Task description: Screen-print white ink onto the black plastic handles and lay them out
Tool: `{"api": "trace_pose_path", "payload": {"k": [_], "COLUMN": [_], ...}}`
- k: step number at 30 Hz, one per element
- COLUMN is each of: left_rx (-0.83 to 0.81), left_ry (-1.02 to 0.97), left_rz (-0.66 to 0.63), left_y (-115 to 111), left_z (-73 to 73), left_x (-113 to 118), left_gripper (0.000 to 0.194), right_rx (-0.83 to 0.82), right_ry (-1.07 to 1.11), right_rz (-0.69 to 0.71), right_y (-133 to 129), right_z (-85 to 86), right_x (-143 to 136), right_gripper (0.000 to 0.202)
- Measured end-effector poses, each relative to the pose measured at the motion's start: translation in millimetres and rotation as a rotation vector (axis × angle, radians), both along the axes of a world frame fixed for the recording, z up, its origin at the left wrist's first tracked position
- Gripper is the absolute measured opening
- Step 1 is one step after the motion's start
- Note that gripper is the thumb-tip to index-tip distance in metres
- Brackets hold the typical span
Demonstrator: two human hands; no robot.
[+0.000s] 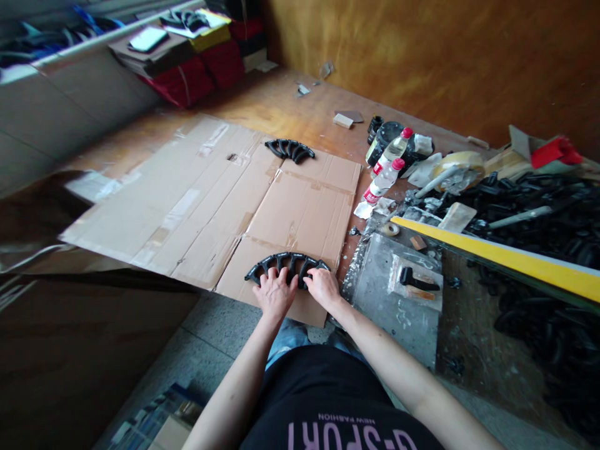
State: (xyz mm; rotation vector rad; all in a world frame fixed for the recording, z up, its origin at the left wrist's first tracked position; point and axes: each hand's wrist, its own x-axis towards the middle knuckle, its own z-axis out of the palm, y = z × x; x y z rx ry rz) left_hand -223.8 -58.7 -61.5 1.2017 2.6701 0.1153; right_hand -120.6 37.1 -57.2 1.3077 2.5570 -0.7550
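Note:
A row of black curved handle-like pieces (291,257) lies fanned in an arc at the near end of the cardboard sheet (300,209). On the left part of this row rests my left hand (275,292), its fingers spread over the pieces. My right hand (323,287) is closed at the right end, thumb and fingers around a piece there; the fingertips are partly hidden. A second, smaller fan of similar black pieces (289,150) sits at the far side of the cardboard.
Right of the cardboard stand plastic bottles (383,181) with red caps. Beyond a yellow-edged bar (497,253) lies a large heap of black pieces (539,206). A grey plate (375,294) holds a single black piece (419,279). Red bundles (182,81) are stacked at the back left.

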Motion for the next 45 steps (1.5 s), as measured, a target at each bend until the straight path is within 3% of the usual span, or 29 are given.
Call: {"api": "trace_pose_path", "payload": {"k": [6, 10, 15, 20, 25, 28, 31, 40, 45], "left_rx": [-0.028, -0.042, -0.029, 0.029, 0.163, 0.251, 0.293, 0.210, 0.240], "left_ry": [-0.035, -0.062, -0.102, -0.149, -0.198, -0.228, -0.236, -0.167, -0.113], "left_rz": [0.044, 0.035, 0.029, 0.008, -0.008, -0.004, -0.032, -0.168, -0.245], "left_y": [5, 4, 3, -3, -14, -19, -22, -32, -38], "left_z": [2.8, 4.5, 5.5, 4.5, -2.4, -7.9, -12.6, -21.0, -30.8], "left_x": [-4, -5, -10, -16, -21, -24, -27, -34, -42], "left_gripper": [0.046, 0.048, 0.050, 0.056, 0.056, 0.056, 0.053, 0.048, 0.044], "right_rx": [0.036, 0.002, -0.023, 0.025, 0.109, 0.051, 0.011, 0.045, 0.079], "right_ry": [-0.024, -0.022, 0.061, -0.024, 0.019, 0.014, -0.052, -0.061, -0.079], "right_rz": [-0.007, 0.034, 0.049, 0.101, 0.147, 0.170, 0.106, 0.102, 0.099], "right_y": [11, 6, 8, 14, -8, -26, -35, -27, -31], "right_z": [5.7, 0.9, -3.6, 11.3, 18.0, 7.3, -3.9, 5.2, 0.2], "right_x": [-1, 7, -2, -8, -24, -42, -56, -62, -67], "right_gripper": [0.029, 0.026, 0.029, 0.032, 0.047, 0.047, 0.044, 0.031, 0.029]}}
